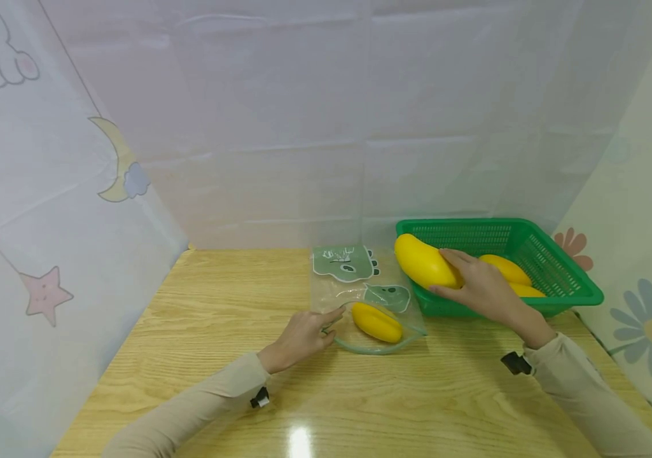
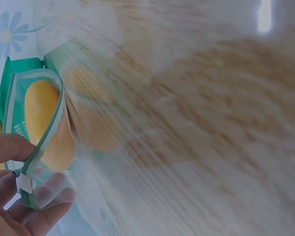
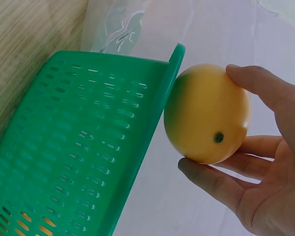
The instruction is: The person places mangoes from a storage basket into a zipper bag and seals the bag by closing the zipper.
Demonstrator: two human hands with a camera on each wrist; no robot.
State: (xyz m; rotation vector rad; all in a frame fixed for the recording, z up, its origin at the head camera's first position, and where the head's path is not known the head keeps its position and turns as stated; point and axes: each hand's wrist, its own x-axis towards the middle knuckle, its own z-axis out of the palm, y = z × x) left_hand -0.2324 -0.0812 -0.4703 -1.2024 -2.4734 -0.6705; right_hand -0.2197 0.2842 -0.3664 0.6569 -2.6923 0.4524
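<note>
Holding hand: right hand (image 1: 481,289), fingers and thumb curled round the held mango (image 1: 422,261).
Held mango's place: at the left rim of the green basket (image 1: 580,299), just beside it in the right wrist view; whether they touch, I cannot tell.
Held mango to bag mouth: the bag mouth (image 1: 377,351) lies to the near left, so the fruit's long axis runs across that line rather than along it.
Nearer hand: left for the bag mouth, right for the held mango — the two hands are well apart.
Bag hand: left hand (image 1: 301,338), pinching the green edge by the white slider (image 2: 24,183); the mouth stands parted.
Held mango's axis: far left to near right; the free, rounded end points far and left, the dark-spotted end near and right.
Clear bag (image 1: 341,267): on the table (image 1: 217,286), left of the basket, mouth towards the near side.
Bagged mango (image 1: 377,323): just inside the mouth, also slanting far left to near right — roughly parallel to the held one.
Basket fruit: two more mangos (image 1: 506,270) towards the right.
</note>
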